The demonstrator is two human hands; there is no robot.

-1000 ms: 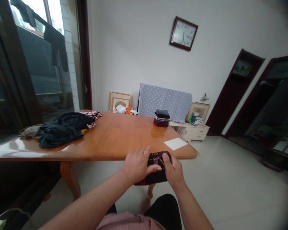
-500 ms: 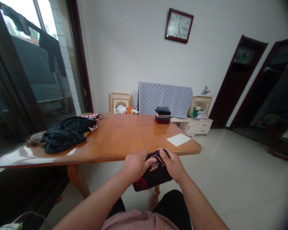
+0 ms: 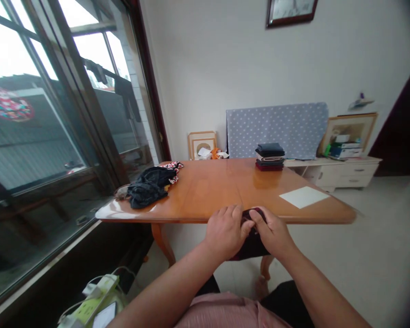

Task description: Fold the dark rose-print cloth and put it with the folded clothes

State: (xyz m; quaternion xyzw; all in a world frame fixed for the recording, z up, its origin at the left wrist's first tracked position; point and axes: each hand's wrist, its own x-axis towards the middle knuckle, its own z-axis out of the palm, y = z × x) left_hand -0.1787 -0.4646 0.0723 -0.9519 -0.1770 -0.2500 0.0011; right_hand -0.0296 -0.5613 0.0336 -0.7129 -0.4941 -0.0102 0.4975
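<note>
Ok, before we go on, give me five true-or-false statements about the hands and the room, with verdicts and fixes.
1. The left hand and the right hand both hold the dark cloth. True.
2. The crumpled dark clothes lie right of the folded stack. False: they lie to its left.
3. The white sheet lies on the table, nearer the person than the folded stack. True.
4. The wall clock is wholly in the picture. False: the top edge cuts it off.
5. The folded stack rests on the table. True.
</note>
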